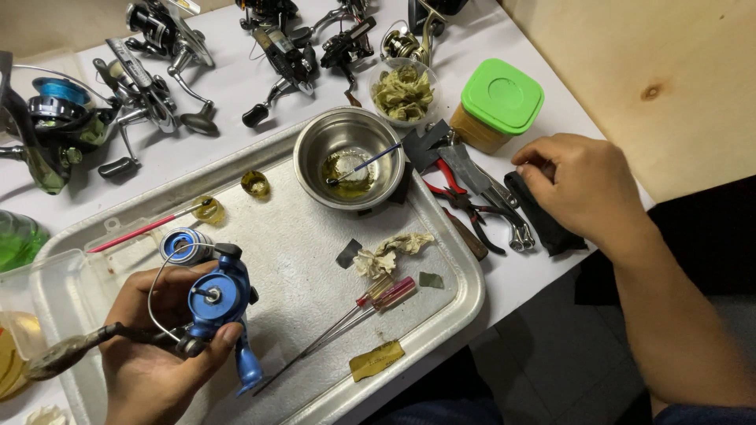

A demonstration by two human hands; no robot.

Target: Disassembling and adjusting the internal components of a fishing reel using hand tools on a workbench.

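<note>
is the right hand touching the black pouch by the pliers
Touching: the head view shows the right hand with its fingers resting on the black pouch.

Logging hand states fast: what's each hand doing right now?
Left hand: closed around the blue fishing reel, over the metal tray.
Right hand: fingers curled on the black pouch beside the pliers; a firm grip cannot be told.

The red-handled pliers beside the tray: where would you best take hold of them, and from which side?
Grip the pliers by the red handles at the end toward the steel bowl, coming from above. They lie flat at the tray's edge; the dark jaws point toward the person, crowded by wrenches near the right hand.
</note>
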